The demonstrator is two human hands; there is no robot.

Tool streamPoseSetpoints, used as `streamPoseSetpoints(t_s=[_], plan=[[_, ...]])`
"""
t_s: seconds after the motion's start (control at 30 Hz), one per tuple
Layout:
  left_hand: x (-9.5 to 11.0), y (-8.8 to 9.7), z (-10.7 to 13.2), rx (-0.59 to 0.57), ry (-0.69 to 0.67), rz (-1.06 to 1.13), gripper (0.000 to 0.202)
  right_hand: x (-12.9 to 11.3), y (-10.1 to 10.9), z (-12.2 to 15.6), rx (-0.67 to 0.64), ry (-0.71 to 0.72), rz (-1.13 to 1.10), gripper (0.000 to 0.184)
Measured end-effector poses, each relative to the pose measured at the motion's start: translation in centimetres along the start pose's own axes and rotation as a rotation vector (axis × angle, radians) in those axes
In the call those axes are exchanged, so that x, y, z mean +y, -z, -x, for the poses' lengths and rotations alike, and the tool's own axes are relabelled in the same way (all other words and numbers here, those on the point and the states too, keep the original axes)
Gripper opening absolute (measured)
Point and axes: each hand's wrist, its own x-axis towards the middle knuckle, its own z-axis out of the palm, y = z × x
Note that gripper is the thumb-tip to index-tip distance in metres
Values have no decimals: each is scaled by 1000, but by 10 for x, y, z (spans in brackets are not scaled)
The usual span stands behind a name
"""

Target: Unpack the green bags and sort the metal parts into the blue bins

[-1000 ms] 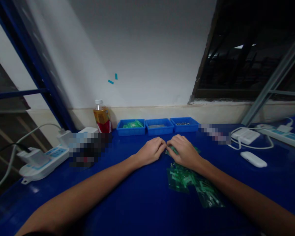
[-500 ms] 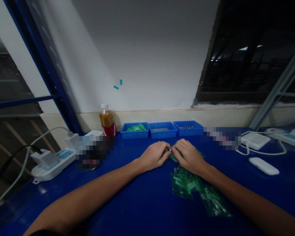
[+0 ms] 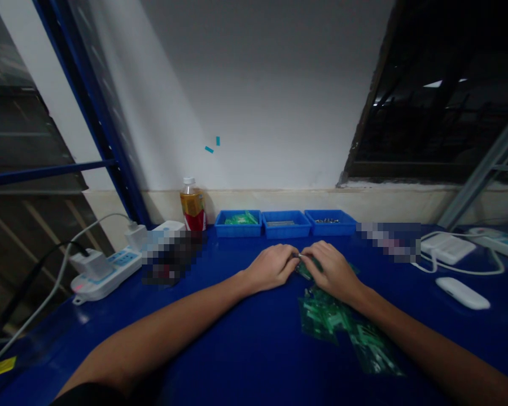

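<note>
My left hand (image 3: 271, 267) and my right hand (image 3: 333, 271) meet fingertip to fingertip over the blue table (image 3: 245, 349). Both are curled in a pinch on a small silvery part (image 3: 300, 256) held between them, too small to name. Just under my right hand lies a small green circuit board (image 3: 305, 270). A pile of green circuit boards in clear bags (image 3: 342, 327) spreads along my right forearm toward the near edge.
Three blue trays (image 3: 284, 224) stand in a row at the wall, the left one holding green boards. A drink bottle (image 3: 192, 206) stands left of them. A white power strip (image 3: 110, 268) with plugs lies at the left. White devices (image 3: 462, 293) and cables lie at the right.
The view has shifted, so everything sits a little further right in the picture. Both hands stay together in the same pinch; a small silvery part now shows between the fingertips.
</note>
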Motion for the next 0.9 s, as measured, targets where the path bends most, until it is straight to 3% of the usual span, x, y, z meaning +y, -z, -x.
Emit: streamPoseSetpoints(t_s=[0.13,0.33,0.43,0.53,0.77,0.9], plan=[[0,-1,0,-55,-51,-12,20,21,3,-7,2,-108,80,18],[-4,-3,-1,-104,-69,4,11,96,8,-59,36,-352,214,22],[-5,-4,-1,-103,-62,17,7,118,6,-78,54,-446,241,28],[-6,-5,0,-80,-41,42,6,105,4,-73,60,-429,211,32],[-10,-6,-2,52,80,161,12,11,-1,-31,-24,-110,49,18],[-14,-4,-3,125,123,256,15,-6,-4,-23,-32,2,64,19]])
